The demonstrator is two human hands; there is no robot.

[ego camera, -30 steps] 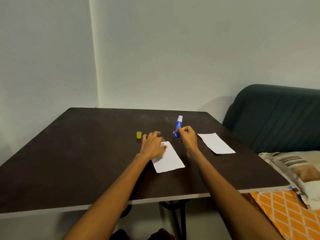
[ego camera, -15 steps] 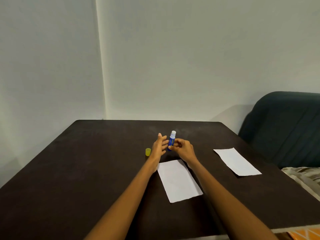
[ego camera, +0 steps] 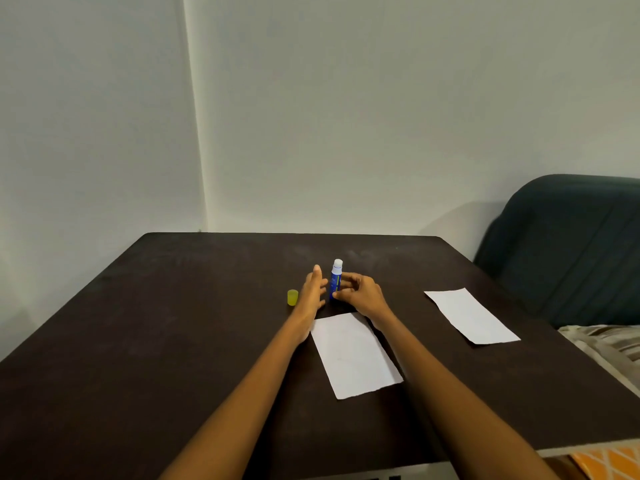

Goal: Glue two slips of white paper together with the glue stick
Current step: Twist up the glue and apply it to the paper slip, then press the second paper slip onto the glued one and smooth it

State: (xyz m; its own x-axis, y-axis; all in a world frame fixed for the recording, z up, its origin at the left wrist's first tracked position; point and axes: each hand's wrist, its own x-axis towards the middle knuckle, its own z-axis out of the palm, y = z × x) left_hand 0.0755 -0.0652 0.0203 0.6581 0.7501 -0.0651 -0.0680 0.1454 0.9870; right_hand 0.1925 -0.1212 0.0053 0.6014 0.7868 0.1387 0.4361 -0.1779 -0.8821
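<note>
Dark brown, matte square table (ego camera: 173, 341) set into a corner of pale grey walls. Blue plastic glue stick (ego camera: 336, 284) stands upright near table centre, white glue tip exposed at the top; its label shows pale markings — too small and blurred to read, no brand legible. Right hand (ego camera: 362, 294) pinches the lower barrel of the stick, fingers and thumb curled round it. Left hand (ego camera: 311, 292) is just beside the stick on its left, fingers straight and together, holding nothing; whether it touches the barrel cannot be told. Small yellow translucent cap (ego camera: 292, 297) sits on the table just left of the left hand. First slip of white rectangular paper (ego camera: 355, 355) lies flat between the two forearms, nearer the camera than the stick. Second white paper slip (ego camera: 471, 315) lies flat well apart to the right — near the table's right edge. Dark teal upholstered sofa (ego camera: 571, 244) stands beyond that edge, with a striped beige cushion (ego camera: 609, 348) on it.
</note>
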